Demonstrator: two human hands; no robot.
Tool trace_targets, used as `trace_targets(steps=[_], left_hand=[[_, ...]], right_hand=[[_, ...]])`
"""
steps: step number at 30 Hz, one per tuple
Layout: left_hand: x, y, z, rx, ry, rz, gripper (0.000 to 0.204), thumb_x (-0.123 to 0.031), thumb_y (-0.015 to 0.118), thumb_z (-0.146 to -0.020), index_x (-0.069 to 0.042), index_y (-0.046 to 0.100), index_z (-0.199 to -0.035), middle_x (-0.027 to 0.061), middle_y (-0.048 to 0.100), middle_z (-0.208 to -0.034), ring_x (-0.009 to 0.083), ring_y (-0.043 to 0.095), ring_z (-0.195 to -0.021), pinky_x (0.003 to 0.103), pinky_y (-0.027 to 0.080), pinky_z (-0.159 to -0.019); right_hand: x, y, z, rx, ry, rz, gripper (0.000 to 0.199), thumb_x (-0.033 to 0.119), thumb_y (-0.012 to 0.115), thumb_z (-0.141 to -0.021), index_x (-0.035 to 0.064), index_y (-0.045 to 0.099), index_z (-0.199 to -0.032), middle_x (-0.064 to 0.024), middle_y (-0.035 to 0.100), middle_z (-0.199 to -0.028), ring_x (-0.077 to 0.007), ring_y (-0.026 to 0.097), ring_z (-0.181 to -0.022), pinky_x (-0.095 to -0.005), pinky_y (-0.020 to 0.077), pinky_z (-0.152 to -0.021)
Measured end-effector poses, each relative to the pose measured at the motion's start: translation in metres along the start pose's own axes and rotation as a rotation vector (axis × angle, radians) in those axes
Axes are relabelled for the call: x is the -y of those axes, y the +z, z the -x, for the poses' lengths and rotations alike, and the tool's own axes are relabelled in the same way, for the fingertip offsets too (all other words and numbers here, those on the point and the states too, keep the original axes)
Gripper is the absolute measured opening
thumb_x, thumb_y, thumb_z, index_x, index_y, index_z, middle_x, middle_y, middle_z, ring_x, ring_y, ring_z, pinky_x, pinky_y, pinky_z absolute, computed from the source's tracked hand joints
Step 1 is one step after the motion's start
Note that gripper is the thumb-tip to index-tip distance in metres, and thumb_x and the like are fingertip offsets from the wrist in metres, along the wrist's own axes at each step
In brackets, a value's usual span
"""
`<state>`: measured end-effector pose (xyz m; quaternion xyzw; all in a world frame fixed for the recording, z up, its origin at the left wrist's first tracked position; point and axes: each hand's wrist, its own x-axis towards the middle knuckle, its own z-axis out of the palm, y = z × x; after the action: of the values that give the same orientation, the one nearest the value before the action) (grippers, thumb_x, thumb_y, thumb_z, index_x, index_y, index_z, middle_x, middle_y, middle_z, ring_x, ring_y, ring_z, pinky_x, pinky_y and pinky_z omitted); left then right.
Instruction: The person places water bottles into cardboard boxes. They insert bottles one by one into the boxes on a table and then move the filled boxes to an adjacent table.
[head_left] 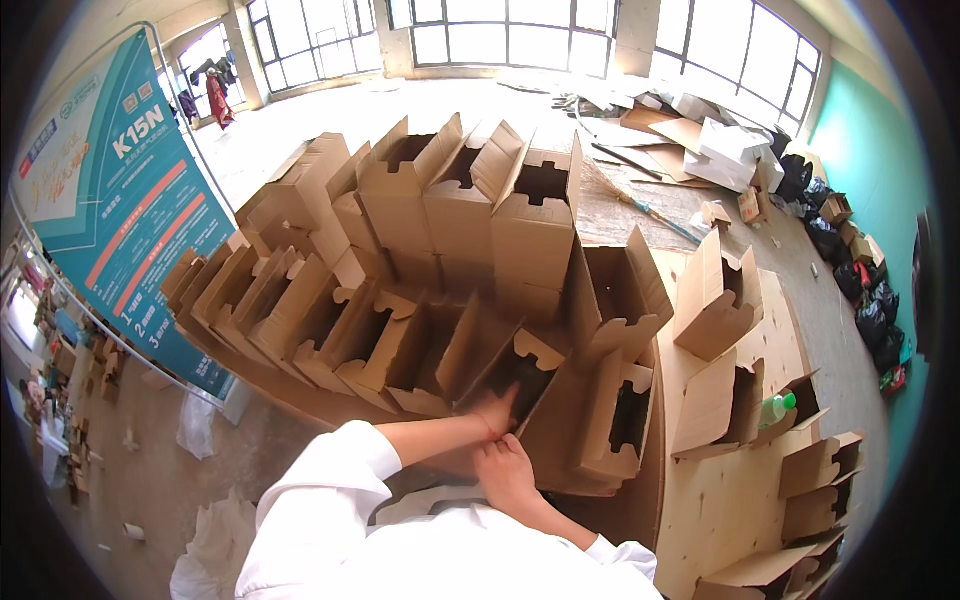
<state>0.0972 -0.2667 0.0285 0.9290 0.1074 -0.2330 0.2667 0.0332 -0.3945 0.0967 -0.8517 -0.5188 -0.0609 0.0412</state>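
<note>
An open cardboard box [540, 350] stands upright in front of me, its notched flaps raised and its inside dark. My left hand [497, 412] reaches into its opening, and its fingers are mostly hidden there. Close below the left wrist, my right hand [506, 470] is closed, with its curled fingers at the near edge of the same box. Another open box [620, 418] stands just to the right. On the left, a row of open boxes [375, 335] stands packed side by side. Taller open boxes [535, 235] rise behind them.
More open boxes [715, 300] stand on a plywood surface [700, 500] at the right, one with a green-capped bottle [777, 408]. A teal banner [130, 210] stands at left. Flattened cardboard [685, 130], a broom [640, 205] and black bags [880, 330] lie beyond.
</note>
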Motion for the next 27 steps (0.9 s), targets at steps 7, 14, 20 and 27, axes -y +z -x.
trace_targets(steps=[7, 14, 20, 27], left_hand=[[0.009, -0.010, -0.005, 0.013, 0.047, -0.231, 0.074, -0.026, 0.058, -0.087, -0.023, 0.018, -0.149, 0.0271, 0.058, -0.119, 0.0397, 0.061, -0.107, 0.047, 0.049, -0.090], [-0.013, -0.020, 0.050, -0.124, 0.322, -0.348, 0.025, -0.027, 0.059, -0.085, -0.004, 0.069, -0.089, 0.0163, 0.067, -0.095, 0.0303, 0.063, -0.092, 0.041, 0.050, -0.082], [-0.007, -0.038, 0.088, -0.471, 0.623, -0.245, 0.012, -0.016, 0.058, -0.081, -0.006, 0.064, -0.087, 0.0093, 0.063, -0.092, 0.0272, 0.058, -0.088, 0.039, 0.046, -0.080], [0.008, -0.058, 0.112, -0.889, 0.548, -0.114, 0.066, -0.014, 0.068, -0.077, 0.000, 0.043, -0.136, 0.0223, 0.042, -0.139, 0.0331, 0.043, -0.128, 0.042, 0.037, -0.105]], right_hand=[[-0.003, -0.004, -0.005, -0.062, 0.022, -0.057, 0.008, 0.010, 0.059, -0.073, 0.0075, 0.059, -0.081, -0.0080, 0.061, -0.079, -0.0204, 0.061, -0.079, -0.0326, 0.0402, -0.092], [-0.019, -0.004, 0.012, -0.176, 0.165, -0.228, 0.007, 0.010, 0.068, -0.071, 0.0076, 0.062, -0.073, -0.0091, 0.062, -0.072, -0.0234, 0.061, -0.074, -0.0346, 0.0420, -0.088], [-0.032, -0.021, 0.007, -0.394, 0.151, -0.514, 0.010, 0.002, 0.066, -0.068, 0.0052, 0.063, -0.077, -0.0102, 0.064, -0.078, -0.0287, 0.061, -0.080, -0.0383, 0.0457, -0.084], [-0.088, -0.014, -0.061, -0.541, 0.332, -0.401, 0.040, 0.007, 0.066, -0.076, -0.0007, 0.058, -0.115, -0.0196, 0.054, -0.125, -0.0382, 0.047, -0.122, -0.0437, 0.0387, -0.101]])
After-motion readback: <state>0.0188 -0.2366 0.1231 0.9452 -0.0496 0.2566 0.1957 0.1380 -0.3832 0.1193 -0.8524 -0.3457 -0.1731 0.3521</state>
